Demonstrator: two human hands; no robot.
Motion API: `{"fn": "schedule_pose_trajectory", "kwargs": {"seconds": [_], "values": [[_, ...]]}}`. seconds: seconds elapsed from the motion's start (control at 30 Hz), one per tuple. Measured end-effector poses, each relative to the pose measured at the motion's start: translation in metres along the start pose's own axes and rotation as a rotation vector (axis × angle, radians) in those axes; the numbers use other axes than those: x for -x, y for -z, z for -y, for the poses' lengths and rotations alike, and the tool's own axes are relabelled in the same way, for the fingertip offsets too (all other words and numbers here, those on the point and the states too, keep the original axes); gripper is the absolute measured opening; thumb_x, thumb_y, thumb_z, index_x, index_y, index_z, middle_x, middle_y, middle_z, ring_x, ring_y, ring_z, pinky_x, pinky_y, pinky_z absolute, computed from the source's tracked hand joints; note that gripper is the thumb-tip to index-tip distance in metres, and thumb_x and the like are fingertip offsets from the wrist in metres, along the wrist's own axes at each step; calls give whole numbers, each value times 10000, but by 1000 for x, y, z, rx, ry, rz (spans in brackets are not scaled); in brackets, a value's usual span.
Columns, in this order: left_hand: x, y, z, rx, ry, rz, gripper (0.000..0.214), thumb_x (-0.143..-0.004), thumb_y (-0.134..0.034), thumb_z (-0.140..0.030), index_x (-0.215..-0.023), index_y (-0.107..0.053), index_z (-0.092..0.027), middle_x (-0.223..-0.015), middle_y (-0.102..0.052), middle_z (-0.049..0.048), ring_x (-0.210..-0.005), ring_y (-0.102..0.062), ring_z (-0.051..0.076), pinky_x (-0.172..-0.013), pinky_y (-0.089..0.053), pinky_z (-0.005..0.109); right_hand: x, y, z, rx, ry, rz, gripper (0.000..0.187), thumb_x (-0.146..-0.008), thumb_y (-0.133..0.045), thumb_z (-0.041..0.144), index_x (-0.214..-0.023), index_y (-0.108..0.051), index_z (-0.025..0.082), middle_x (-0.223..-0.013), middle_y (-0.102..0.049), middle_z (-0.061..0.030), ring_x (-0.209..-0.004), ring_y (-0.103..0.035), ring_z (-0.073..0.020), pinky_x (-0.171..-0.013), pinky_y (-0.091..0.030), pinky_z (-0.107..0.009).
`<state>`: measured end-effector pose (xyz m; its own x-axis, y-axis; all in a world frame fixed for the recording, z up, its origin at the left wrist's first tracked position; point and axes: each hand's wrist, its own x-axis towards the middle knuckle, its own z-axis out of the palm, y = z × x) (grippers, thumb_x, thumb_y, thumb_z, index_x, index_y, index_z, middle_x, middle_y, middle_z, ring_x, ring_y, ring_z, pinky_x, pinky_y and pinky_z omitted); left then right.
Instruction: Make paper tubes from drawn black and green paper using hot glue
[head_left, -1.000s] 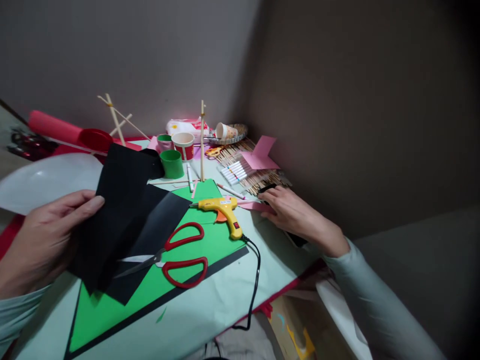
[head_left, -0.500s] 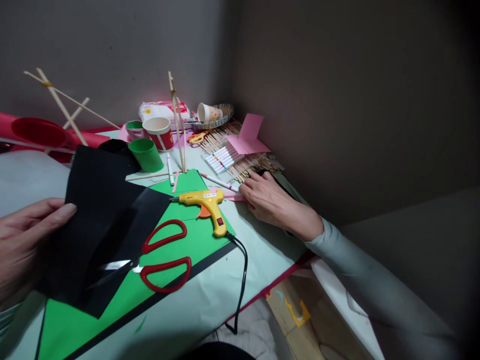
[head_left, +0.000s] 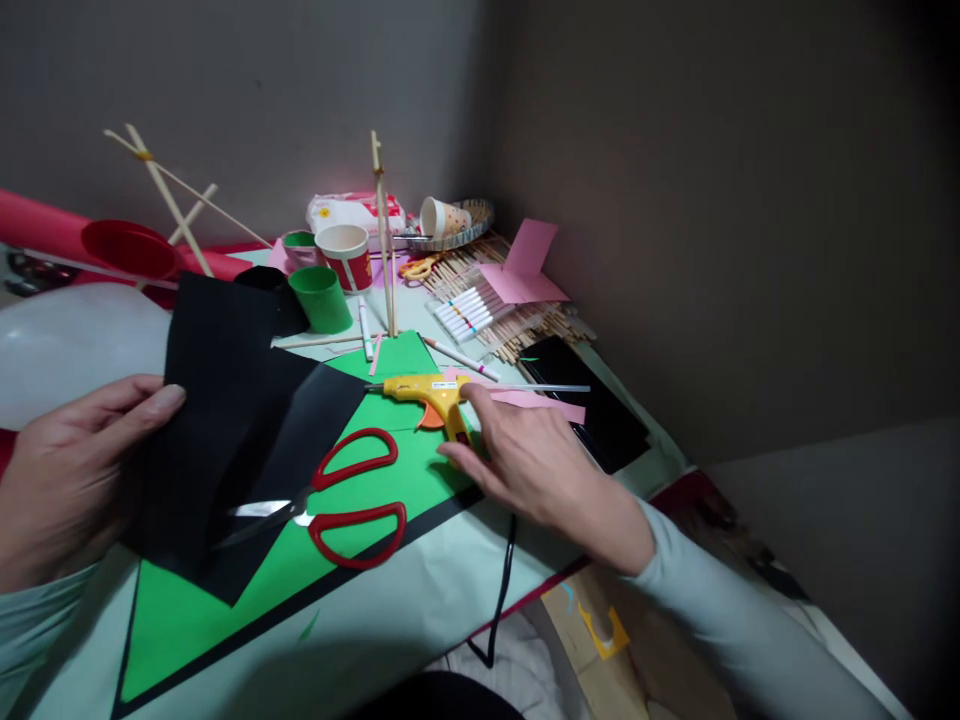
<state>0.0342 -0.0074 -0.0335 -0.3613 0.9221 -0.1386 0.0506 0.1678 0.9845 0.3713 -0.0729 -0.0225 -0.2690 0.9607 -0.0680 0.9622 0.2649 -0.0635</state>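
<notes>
My left hand (head_left: 82, 480) pinches the left edge of a sheet of black paper (head_left: 225, 400), its thumb on top. My right hand (head_left: 536, 455) is at the grip of a yellow hot glue gun (head_left: 411, 388), its thumb and fingers around the handle; some fingers are hidden. Red-handled scissors (head_left: 360, 510) lie spread, their blades over the black paper and their handles over green paper (head_left: 217, 630). Beyond my right hand, a thin translucent stick (head_left: 559, 388) crosses a pink paper strip (head_left: 562, 405) and a black phone-like slab (head_left: 592, 400).
Wooden stick frames (head_left: 386, 240) stand at the back near a green cup (head_left: 321, 300) and a red-and-white paper cup (head_left: 349, 260). Several markers (head_left: 472, 308) lie in a clear case beside folded pink paper (head_left: 529, 265). A black cord (head_left: 502, 600) hangs over the table edge.
My right hand has moved left from the black slab to the glue gun's handle, uncovering the slab and the translucent stick. My left hand still holds the black paper; the view has shifted slightly.
</notes>
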Motion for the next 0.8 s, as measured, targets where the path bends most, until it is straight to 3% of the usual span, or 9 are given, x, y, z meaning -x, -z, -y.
{"fn": "schedule_pose_trajectory", "kwargs": {"seconds": [0.17,0.4,0.57,0.7,0.8], "values": [[4,-3,-4,76,-35,19,304,-596,-817,-183,-894,-755,-178,-714,-670,-71,-592,-580,50,-472,-480,61,-10,-14,24,-106,-40,10,424,-1024,-447,334,-1373,-434,94,-880,-760,-111,-708,-693,-281,-558,-216,-341],[13,-8,-17,108,18,-6,244,-608,-787,-139,-847,-738,-152,-712,-713,-59,-627,-595,68,-531,-498,89,-12,-17,12,-328,-52,-24,443,-917,-507,245,-1345,-445,148,-761,-687,-17,-583,-567,-209,-568,-265,-298],[14,-8,-18,133,7,-5,214,-636,-781,-125,-841,-729,-153,-699,-704,-65,-635,-579,62,-547,-468,94,-8,-25,7,-518,-32,-98,330,-885,-502,224,-1210,-449,230,-750,-597,51,-598,-535,-158,-595,-326,-258],[13,-5,-19,154,-16,6,200,-641,-787,-122,-828,-721,-146,-725,-698,-54,-676,-581,71,-594,-476,111,-3,-20,12,-608,-14,-140,225,-906,-464,236,-1129,-439,245,-679,-503,84,-564,-502,-144,-581,-339,-241],[13,-1,-18,156,-71,-15,150,-714,-773,-121,-853,-723,-151,-734,-657,-58,-690,-576,65,-666,-498,125,-5,-12,29,-623,39,-149,244,-922,-458,241,-1165,-440,238,-669,-502,89,-540,-490,-138,-566,-331,-244]]}}
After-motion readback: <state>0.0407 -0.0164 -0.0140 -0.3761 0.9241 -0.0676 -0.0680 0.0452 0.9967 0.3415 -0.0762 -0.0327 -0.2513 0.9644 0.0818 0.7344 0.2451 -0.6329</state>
